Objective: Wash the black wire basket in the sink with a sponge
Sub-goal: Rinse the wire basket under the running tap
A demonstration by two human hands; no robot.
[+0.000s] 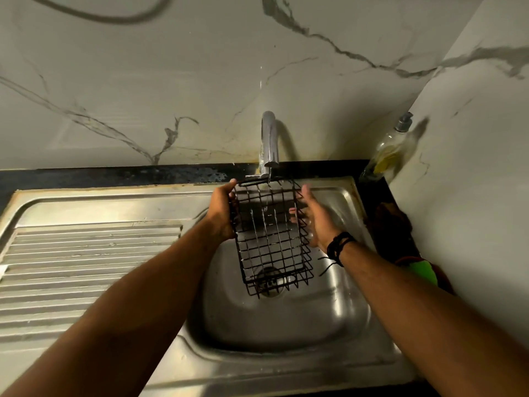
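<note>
The black wire basket [272, 236] hangs tilted over the steel sink [286, 319], its far end under the chrome tap [269, 141], from which a thin stream of water falls through the wires. My left hand [221, 210] grips the basket's left side near its top. My right hand [312, 216] lies against the basket's right side with straight fingers; some fingers reach in behind the wires. No sponge is in either hand. A green and dark thing [420, 270] that may be a sponge lies on the counter at the right, partly hidden by my right forearm.
A ribbed steel draining board [86, 267] extends left of the bowl. A clear soap pump bottle [386, 150] stands in the back right corner against the marble wall. The drain [272, 282] shows through the basket's lower end. A dark hose crosses the wall at top left.
</note>
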